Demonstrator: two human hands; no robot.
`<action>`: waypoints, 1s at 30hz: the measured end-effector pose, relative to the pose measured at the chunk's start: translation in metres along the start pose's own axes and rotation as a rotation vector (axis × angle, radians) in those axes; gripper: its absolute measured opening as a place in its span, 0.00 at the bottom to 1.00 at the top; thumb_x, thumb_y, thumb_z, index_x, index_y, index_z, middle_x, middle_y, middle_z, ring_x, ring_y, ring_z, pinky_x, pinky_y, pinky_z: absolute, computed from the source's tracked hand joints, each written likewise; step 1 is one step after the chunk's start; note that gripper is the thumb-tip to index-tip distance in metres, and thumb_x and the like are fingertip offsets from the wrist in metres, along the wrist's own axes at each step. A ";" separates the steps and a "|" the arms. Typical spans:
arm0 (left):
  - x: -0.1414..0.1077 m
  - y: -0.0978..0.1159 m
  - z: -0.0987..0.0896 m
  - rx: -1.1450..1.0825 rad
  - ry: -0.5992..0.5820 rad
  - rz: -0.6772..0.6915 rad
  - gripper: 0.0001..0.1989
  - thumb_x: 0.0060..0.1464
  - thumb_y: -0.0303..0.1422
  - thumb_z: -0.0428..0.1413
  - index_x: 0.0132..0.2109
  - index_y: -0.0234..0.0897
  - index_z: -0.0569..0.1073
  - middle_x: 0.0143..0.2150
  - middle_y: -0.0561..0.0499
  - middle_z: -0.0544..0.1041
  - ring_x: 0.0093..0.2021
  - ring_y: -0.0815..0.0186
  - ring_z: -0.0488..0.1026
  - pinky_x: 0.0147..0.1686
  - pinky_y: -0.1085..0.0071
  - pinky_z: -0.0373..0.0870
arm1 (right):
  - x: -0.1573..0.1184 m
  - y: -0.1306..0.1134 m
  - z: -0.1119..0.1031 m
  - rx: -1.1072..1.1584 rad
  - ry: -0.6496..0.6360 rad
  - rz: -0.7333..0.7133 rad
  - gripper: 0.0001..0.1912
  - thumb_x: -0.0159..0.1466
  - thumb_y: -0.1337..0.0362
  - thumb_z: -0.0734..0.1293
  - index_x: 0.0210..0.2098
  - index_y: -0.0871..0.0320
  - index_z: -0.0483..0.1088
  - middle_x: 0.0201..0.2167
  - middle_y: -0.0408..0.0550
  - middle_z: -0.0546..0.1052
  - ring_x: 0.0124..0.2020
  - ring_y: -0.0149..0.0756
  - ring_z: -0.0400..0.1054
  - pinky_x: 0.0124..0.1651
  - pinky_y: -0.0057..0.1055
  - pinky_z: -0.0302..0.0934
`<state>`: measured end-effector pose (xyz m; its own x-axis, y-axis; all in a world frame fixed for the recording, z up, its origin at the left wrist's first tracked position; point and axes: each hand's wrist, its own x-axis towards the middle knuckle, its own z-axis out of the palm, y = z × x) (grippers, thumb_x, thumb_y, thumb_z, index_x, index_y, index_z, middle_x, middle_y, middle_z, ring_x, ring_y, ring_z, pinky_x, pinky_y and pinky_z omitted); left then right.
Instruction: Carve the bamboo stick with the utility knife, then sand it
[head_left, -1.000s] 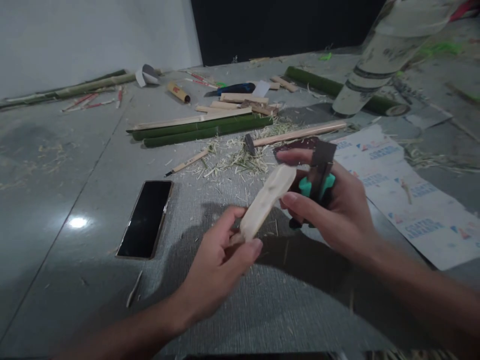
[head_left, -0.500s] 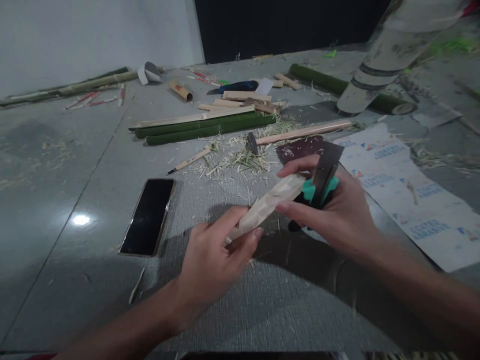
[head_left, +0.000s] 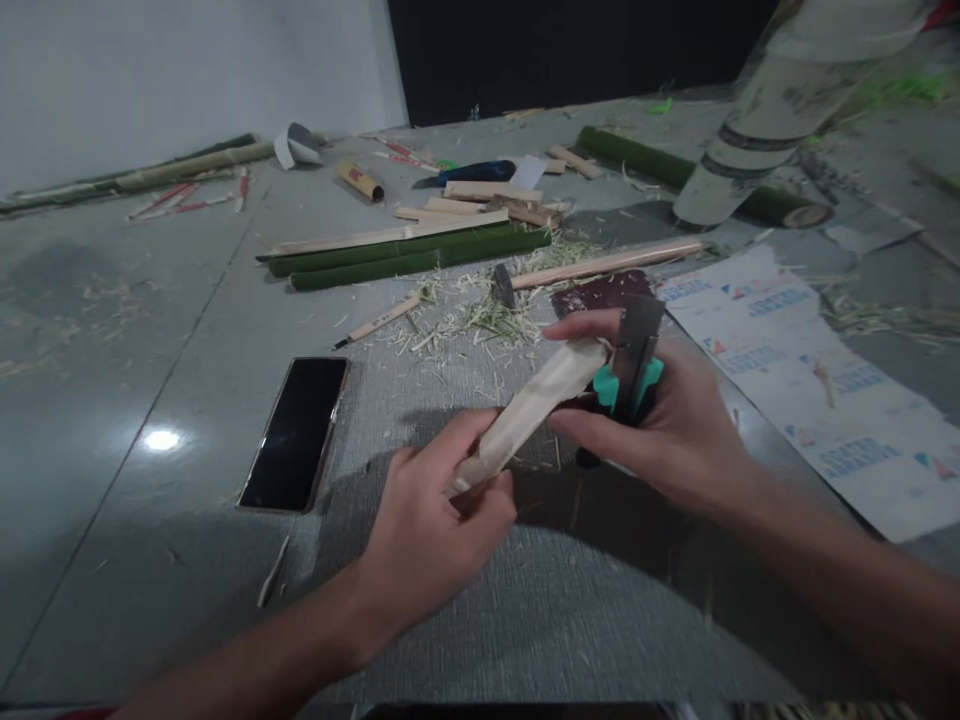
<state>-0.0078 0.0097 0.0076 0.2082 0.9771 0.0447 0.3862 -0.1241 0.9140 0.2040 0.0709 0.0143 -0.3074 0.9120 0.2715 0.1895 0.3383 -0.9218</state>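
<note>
My left hand (head_left: 442,500) is closed around the lower end of a pale carved piece of wood (head_left: 536,405), which slants up to the right with flat cut facets. My right hand (head_left: 660,420) is closed on a knife (head_left: 637,345) with teal-and-black parts and a broad dark metal blade standing upright. The knife is right beside the wood's upper end. My right forefinger reaches past the far side of the wood, and the thumb lies along its near side. Most of the knife's grip is hidden by my right hand.
A phone (head_left: 296,435) lies left of my hands. Beyond are a hammer (head_left: 600,265), a small carving tool (head_left: 379,320), wood shavings (head_left: 480,320), split green bamboo (head_left: 420,257) and a blue-handled knife (head_left: 476,174). Printed paper (head_left: 817,370) lies at the right; a person's leg (head_left: 757,130) stands behind.
The piece of wood has turned in my left hand and shows a different facet. My right hand with the knife has shifted slightly left and down.
</note>
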 end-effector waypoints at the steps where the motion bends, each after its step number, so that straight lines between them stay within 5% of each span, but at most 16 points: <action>1: 0.000 0.000 0.000 -0.005 0.002 -0.007 0.14 0.61 0.25 0.58 0.52 0.45 0.73 0.26 0.60 0.68 0.20 0.75 0.62 0.19 0.78 0.56 | 0.000 0.001 0.000 0.007 0.000 0.019 0.22 0.63 0.63 0.77 0.55 0.45 0.73 0.35 0.36 0.75 0.26 0.25 0.67 0.26 0.24 0.62; 6: -0.002 0.001 -0.001 -0.031 0.018 -0.009 0.23 0.60 0.26 0.60 0.59 0.50 0.67 0.32 0.58 0.76 0.21 0.73 0.64 0.20 0.76 0.61 | 0.001 0.004 0.000 0.077 0.057 0.128 0.20 0.64 0.59 0.77 0.53 0.44 0.73 0.23 0.34 0.71 0.18 0.27 0.63 0.18 0.26 0.57; 12: -0.001 0.002 -0.002 -0.101 0.031 0.007 0.22 0.61 0.25 0.57 0.58 0.52 0.67 0.28 0.61 0.69 0.19 0.74 0.60 0.17 0.79 0.56 | 0.002 0.005 0.001 0.160 0.096 0.170 0.21 0.65 0.58 0.76 0.56 0.42 0.71 0.20 0.35 0.72 0.16 0.31 0.63 0.17 0.28 0.57; 21: 0.004 0.004 -0.004 0.103 0.216 0.081 0.09 0.61 0.29 0.63 0.46 0.43 0.73 0.31 0.59 0.78 0.25 0.72 0.72 0.25 0.76 0.68 | -0.001 0.005 0.000 0.045 0.148 0.137 0.19 0.64 0.58 0.77 0.53 0.46 0.73 0.21 0.35 0.71 0.16 0.31 0.63 0.18 0.30 0.59; 26: 0.007 0.003 -0.006 0.165 0.325 0.099 0.06 0.60 0.33 0.65 0.38 0.41 0.75 0.29 0.58 0.77 0.26 0.70 0.71 0.26 0.73 0.65 | -0.001 0.001 0.000 -0.123 0.173 0.061 0.18 0.60 0.58 0.79 0.48 0.48 0.74 0.27 0.36 0.75 0.19 0.30 0.64 0.20 0.30 0.59; 30: 0.006 0.003 -0.007 0.133 0.293 0.065 0.07 0.61 0.33 0.64 0.36 0.40 0.74 0.26 0.58 0.74 0.24 0.71 0.67 0.24 0.74 0.62 | 0.000 -0.002 0.000 -0.178 0.167 0.024 0.18 0.60 0.59 0.78 0.48 0.48 0.73 0.35 0.39 0.78 0.24 0.31 0.68 0.23 0.30 0.59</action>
<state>-0.0114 0.0165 0.0134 -0.0234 0.9723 0.2324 0.4984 -0.1902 0.8458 0.2037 0.0702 0.0162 -0.1455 0.9410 0.3057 0.3604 0.3381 -0.8693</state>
